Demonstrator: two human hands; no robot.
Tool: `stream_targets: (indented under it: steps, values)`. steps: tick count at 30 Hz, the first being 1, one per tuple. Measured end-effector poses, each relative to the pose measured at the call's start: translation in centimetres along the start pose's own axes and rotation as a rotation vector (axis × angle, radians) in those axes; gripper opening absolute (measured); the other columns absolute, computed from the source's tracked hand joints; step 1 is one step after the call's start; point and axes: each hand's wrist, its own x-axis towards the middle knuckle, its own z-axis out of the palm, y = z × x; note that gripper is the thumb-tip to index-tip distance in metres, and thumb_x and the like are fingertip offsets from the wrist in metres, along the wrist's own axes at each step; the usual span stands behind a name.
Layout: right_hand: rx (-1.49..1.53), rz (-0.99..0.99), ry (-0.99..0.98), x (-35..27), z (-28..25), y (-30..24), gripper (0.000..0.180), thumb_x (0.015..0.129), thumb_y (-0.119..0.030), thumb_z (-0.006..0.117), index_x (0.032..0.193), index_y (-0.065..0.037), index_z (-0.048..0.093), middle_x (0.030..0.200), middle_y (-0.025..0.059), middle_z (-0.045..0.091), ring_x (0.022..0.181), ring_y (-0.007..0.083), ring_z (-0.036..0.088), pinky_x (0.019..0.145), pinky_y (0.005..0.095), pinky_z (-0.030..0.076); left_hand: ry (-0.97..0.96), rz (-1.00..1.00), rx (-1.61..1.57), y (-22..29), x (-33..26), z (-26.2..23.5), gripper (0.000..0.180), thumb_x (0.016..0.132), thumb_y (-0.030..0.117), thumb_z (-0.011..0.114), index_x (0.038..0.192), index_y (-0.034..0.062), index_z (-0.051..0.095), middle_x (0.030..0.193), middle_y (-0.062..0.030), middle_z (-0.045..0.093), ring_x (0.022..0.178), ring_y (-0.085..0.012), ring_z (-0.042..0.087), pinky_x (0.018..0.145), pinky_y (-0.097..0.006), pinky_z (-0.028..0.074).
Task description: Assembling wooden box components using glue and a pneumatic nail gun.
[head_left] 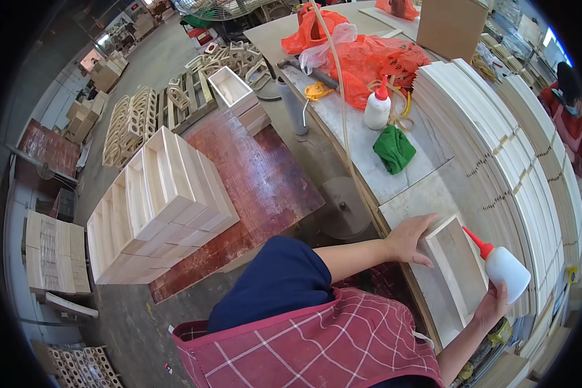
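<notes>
One frame (pixel 446 277) lies on our near tabletop (pixel 410 208); our left hand (pixel 410 239), spread at its left end, likely steadies it, while our right hand (pixel 495 302) grasps the bottle (pixel 509 271) low, apparently leaving its red nozzle (pixel 477 242) free.

Plain green, that cloth (pixel 394 149) — beyond it I see orange-red bags (pixel 389 57); left of it, a reddish-brown board (pixel 260 173); this side of it, a pale tan wooden box (pixel 448 277), a white bottle (pixel 507 271) tipped red, and a maroon apron (pixel 317 341) checked with white.
</notes>
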Motion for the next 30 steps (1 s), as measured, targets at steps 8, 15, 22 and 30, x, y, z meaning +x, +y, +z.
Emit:
stream_targets:
  steps: [8, 15, 22, 30]
  values:
    - [0.473, 0.12, 0.02, 1.3, 1.9, -1.1, 0.056, 0.079, -0.017, 0.058, 0.122, 0.004, 0.029, 0.121, 0.02, 0.038, 0.112, 0.0336, 0.04, 0.093, 0.0446, 0.037, -0.111, -0.017, 0.065, 0.8, 0.4, -0.6, 0.101, 0.045, 0.043, 0.075, 0.125, 0.003, 0.029, 0.119, -0.0157, 0.042, 0.113, -0.0309, 0.037, 0.095, -0.038, 0.027]
    - [0.473, 0.12, 0.007, 1.8, 0.9, 0.2, 0.058, 0.08, -0.024, 0.057, 0.123, 0.004, 0.029, 0.123, 0.0194, 0.038, 0.113, 0.0334, 0.039, 0.093, 0.0465, 0.037, -0.172, -0.033, 0.122, 0.3, 0.8, 0.3, 0.103, 0.043, 0.044, 0.076, 0.125, 0.0033, 0.028, 0.121, -0.0157, 0.04, 0.115, -0.0303, 0.035, 0.095, -0.039, 0.025]
    - [0.014, -0.166, 0.17, 1.4, 3.1, 1.3, 0.054, 0.071, 0.007, 0.058, 0.119, -0.002, 0.035, 0.107, 0.0119, 0.049, 0.097, 0.0214, 0.05, 0.086, 0.0352, 0.041, -0.123, 0.07, 0.096, 0.0, 2.6, 0.0, 0.089, 0.042, 0.043, 0.076, 0.115, 0.0041, 0.042, 0.11, -0.0187, 0.049, 0.101, -0.0359, 0.046, 0.086, -0.041, 0.036]
    - [-0.33, -0.241, 0.169, 0.8, 6.0, 0.2, 0.06, 0.065, -0.001, 0.068, 0.115, 0.0, 0.035, 0.104, 0.0106, 0.047, 0.097, 0.0194, 0.048, 0.087, 0.035, 0.039, -0.162, -0.006, 0.194, 0.1, 1.9, 1.0, 0.092, 0.045, 0.041, 0.076, 0.121, 0.0058, 0.037, 0.115, -0.012, 0.047, 0.109, -0.0284, 0.041, 0.09, -0.039, 0.03]
